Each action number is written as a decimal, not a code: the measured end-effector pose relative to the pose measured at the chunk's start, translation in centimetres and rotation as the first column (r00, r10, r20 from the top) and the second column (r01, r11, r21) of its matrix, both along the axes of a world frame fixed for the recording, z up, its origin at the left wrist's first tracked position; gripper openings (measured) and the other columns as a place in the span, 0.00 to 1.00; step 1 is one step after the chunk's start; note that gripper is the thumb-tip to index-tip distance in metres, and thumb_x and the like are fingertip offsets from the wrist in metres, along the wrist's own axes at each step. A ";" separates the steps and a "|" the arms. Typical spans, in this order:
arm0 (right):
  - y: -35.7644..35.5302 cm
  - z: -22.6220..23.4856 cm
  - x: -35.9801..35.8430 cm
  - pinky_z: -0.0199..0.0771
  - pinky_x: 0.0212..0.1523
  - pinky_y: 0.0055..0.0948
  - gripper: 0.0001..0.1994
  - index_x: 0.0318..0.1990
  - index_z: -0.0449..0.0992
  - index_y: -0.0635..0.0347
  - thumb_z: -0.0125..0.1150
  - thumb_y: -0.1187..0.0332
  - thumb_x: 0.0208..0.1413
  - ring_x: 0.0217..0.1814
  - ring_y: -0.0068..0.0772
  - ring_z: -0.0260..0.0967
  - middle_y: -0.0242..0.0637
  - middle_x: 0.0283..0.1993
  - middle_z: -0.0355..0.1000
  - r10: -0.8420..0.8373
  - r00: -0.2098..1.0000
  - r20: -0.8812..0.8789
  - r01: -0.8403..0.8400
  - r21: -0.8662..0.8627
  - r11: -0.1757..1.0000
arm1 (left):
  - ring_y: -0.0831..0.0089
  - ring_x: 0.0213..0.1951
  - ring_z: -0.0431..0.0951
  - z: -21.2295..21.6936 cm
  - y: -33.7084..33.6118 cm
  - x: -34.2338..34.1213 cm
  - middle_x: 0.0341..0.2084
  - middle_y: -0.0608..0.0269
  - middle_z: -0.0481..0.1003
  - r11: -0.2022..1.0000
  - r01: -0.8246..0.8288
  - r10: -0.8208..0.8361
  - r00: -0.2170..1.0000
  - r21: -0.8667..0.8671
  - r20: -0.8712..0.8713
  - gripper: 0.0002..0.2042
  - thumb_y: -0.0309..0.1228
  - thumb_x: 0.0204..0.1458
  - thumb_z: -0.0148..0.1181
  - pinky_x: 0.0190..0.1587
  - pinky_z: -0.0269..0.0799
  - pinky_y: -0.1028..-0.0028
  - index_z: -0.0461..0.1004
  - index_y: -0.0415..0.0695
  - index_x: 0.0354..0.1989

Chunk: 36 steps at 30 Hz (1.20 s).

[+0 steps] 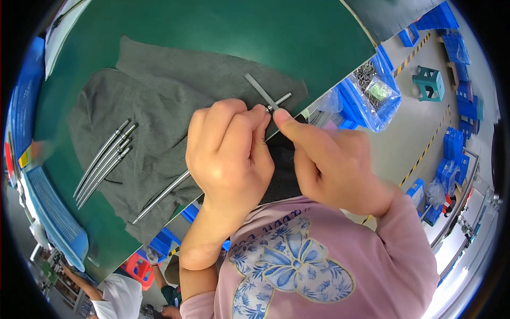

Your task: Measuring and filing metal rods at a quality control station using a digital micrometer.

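My left hand point(228, 146) is closed around a slim metal rod point(162, 196). The rod slants from the lower left, passes under my fist and comes out beyond the fingertips, with a dark ring near that end. In my closed right hand point(334, 162) is a flat grey file-like strip point(258, 88), the thumb pressed along it. The strip crosses the rod close to the ring; my thumb hides part of the contact. Several similar metal rods point(106, 165) lie side by side on a dark grey cloth point(159, 80), left of my left hand.
The cloth covers part of a green table point(212, 21). Blue bins point(390, 106) with small metal parts stand beyond the table's right edge. Blue perforated trays point(56, 212) sit at the left edge. On the floor at right is a green stool point(428, 83). Other people work at lower left.
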State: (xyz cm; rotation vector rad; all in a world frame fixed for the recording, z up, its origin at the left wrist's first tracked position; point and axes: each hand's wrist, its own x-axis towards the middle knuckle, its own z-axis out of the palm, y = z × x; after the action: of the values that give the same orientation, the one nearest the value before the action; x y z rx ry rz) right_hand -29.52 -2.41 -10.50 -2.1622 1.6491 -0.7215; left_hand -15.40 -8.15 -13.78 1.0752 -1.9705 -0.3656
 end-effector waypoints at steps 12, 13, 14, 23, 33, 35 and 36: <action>0.9 -6.0 1.2 0.51 0.09 0.22 0.22 0.41 0.72 0.66 0.50 0.81 0.29 0.07 0.22 0.50 0.28 0.09 0.51 -0.085 0.990 0.108 0.117 -0.334 0.935 | 0.67 0.21 0.64 0.2 -0.2 0.1 0.21 0.63 0.66 0.999 0.024 -0.024 1.000 0.036 0.013 0.07 0.18 0.29 0.59 0.22 0.60 0.73 0.69 0.39 0.20; 0.1 -5.9 1.4 0.50 0.09 0.22 0.22 0.40 0.72 0.66 0.49 0.81 0.29 0.07 0.22 0.49 0.27 0.09 0.50 -0.087 0.988 0.124 0.127 -0.368 0.921 | 0.67 0.21 0.64 0.4 -0.2 0.1 0.20 0.63 0.66 0.999 0.022 -0.022 0.999 0.026 0.025 0.07 0.18 0.29 0.59 0.22 0.60 0.73 0.69 0.39 0.20; -0.4 -5.8 1.5 0.50 0.08 0.21 0.22 0.40 0.73 0.66 0.49 0.82 0.29 0.06 0.22 0.48 0.27 0.08 0.50 -0.088 0.986 0.140 0.138 -0.402 0.905 | 0.67 0.21 0.64 0.5 -0.2 0.0 0.20 0.63 0.66 1.000 0.020 -0.021 0.999 0.015 0.037 0.07 0.18 0.29 0.59 0.22 0.60 0.73 0.69 0.39 0.20; 1.0 -5.6 1.3 0.50 0.10 0.22 0.19 0.39 0.72 0.68 0.49 0.85 0.33 0.07 0.25 0.51 0.32 0.10 0.57 -0.072 0.977 0.201 0.130 -0.291 0.948 | 0.67 0.21 0.64 0.5 -0.1 0.2 0.20 0.63 0.67 0.999 0.016 -0.017 0.999 0.036 0.040 0.08 0.18 0.30 0.60 0.22 0.60 0.73 0.69 0.39 0.21; -1.5 -3.3 0.2 0.50 0.12 0.15 0.12 0.35 0.72 0.61 0.64 0.73 0.39 0.10 0.12 0.51 0.26 0.10 0.58 -0.451 0.793 0.410 0.480 0.037 0.877 | 0.68 0.21 0.64 0.3 -0.1 0.4 0.20 0.64 0.66 1.000 0.010 -0.010 0.995 0.001 0.100 0.08 0.20 0.31 0.61 0.22 0.59 0.74 0.69 0.41 0.22; -1.8 -3.6 0.5 0.51 0.12 0.15 0.10 0.33 0.73 0.61 0.63 0.73 0.40 0.10 0.12 0.51 0.27 0.10 0.58 -0.444 0.787 0.429 0.497 -0.015 0.867 | 0.68 0.21 0.64 0.3 -0.1 0.2 0.20 0.63 0.66 1.000 0.009 -0.009 0.996 -0.001 0.094 0.08 0.20 0.31 0.61 0.21 0.59 0.74 0.70 0.41 0.23; -1.9 -3.4 0.8 0.52 0.12 0.15 0.08 0.31 0.72 0.61 0.62 0.73 0.41 0.10 0.13 0.53 0.28 0.10 0.59 -0.463 0.731 0.501 0.506 0.057 0.861 | 0.68 0.21 0.64 0.3 -0.2 0.3 0.20 0.63 0.67 1.000 0.008 -0.008 0.996 -0.001 0.091 0.08 0.20 0.31 0.61 0.21 0.59 0.74 0.70 0.41 0.23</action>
State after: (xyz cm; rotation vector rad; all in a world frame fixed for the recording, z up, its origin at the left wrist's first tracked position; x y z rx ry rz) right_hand -28.69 -4.30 -13.89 -1.3830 1.9035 -1.3880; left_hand -15.11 -8.30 -13.50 1.1008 -2.0549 -0.3247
